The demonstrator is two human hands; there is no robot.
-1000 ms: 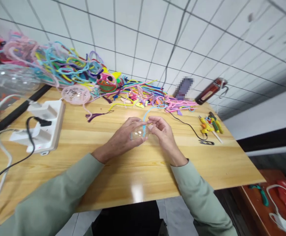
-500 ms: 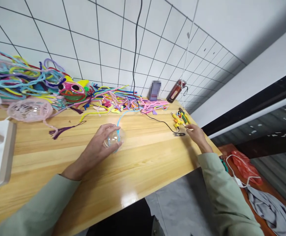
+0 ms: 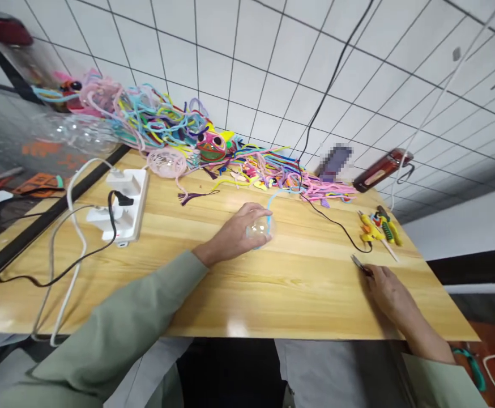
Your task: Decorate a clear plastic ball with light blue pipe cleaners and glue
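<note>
My left hand [image 3: 245, 232] is wrapped around a clear plastic ball [image 3: 257, 228] on the wooden table. A light blue pipe cleaner [image 3: 268, 218] runs across the ball under my fingers and trails off towards the back of the table. Over on the right, my right hand [image 3: 385, 286] grips small dark thread snips [image 3: 361, 265], their blades pointing away and to the left. Beyond that hand lie a yellow glue gun [image 3: 371, 231] with a white glue stick and pliers with yellow-green handles [image 3: 388, 225].
Colourful pipe cleaners [image 3: 158, 116] pile along the wall, with a decorated mask-like ball [image 3: 212, 146] and a pink-wrapped ball [image 3: 166, 163] among them. A white power strip [image 3: 135, 209] with cords sits left. A dark red bottle [image 3: 382, 170] stands at the back right.
My right hand has picked up the thread snips from beside the glue gun and drawn them nearer. My left hand stays on the ball. The view has swung left.
</note>
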